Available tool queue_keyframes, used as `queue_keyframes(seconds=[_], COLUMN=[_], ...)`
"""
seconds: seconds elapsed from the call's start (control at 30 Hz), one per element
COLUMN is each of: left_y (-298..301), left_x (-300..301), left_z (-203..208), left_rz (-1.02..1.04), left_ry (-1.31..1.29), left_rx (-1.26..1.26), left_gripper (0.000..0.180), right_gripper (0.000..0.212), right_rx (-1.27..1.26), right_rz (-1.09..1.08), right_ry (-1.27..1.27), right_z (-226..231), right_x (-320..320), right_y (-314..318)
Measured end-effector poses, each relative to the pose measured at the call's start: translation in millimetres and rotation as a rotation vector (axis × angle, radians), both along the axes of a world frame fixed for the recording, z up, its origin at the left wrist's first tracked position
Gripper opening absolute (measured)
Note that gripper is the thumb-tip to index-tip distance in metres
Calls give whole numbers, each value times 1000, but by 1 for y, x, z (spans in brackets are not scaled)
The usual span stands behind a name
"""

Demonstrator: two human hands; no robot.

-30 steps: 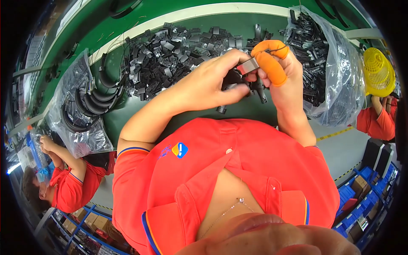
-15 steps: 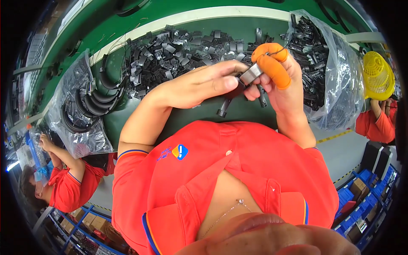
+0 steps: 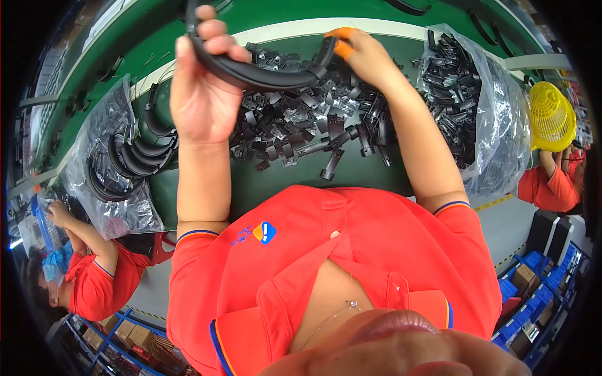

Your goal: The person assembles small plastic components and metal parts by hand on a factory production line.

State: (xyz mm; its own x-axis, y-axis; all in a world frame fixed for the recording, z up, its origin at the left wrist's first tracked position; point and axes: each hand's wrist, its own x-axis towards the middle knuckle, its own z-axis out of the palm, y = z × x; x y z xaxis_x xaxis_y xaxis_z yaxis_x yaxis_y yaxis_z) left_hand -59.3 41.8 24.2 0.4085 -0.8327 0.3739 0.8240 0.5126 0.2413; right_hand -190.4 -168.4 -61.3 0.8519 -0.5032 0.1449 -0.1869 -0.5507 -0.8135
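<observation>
A black curved headphone headband is raised above the far part of the bench. My left hand grips its left portion, palm showing, with the thumb and fingers around the band. At its right end, my right hand pinches the tip; orange finger covers are on the fingers, and part of the grip is hidden. Beneath the band lies a heap of small black and clear plastic parts. Several longer black hinge-like pieces rest at the heap's near side.
More black headbands lie on a clear plastic bag at the left. At the right, an open clear bag holds black pieces. A yellow basket-like object is beyond it. Co-workers in red are at both sides.
My hands have moved apart and farther up over the bench. The headband now spans them, its curve plainly visible. The grey metallic part earlier between my fingers cannot be made out now.
</observation>
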Motion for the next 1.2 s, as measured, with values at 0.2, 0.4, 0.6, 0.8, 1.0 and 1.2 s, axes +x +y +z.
queue_keyframes(seconds=[0.2, 0.4, 0.6, 0.8, 1.0, 1.2], left_y=[15, 14, -16, -25, -22, -24], left_x=[11, 7, -60, -87, -89, -86], left_z=[17, 11, -5, -21, -25, -21], left_rz=[-132, 98, 410, 267, 399, 313], left_ry=[190, -32, -806, -811, -904, -906], left_rx=[-149, -138, 374, 456, 486, 455], left_gripper=[30, 34, 28, 34, 37, 32], right_gripper=[25, 25, 26, 17, 18, 26], right_rx=[-262, 431, 813, 719, 373, 586], right_rz=[1, -27, -23, -147, -71, 33], right_ry=[188, -76, -513, -690, -579, -544], right_z=[4, 62, 83, 93, 78, 82], right_x=[3, -55, -87, -80, -78, -73], right_y=[16, 36, 63, 89, 87, 83])
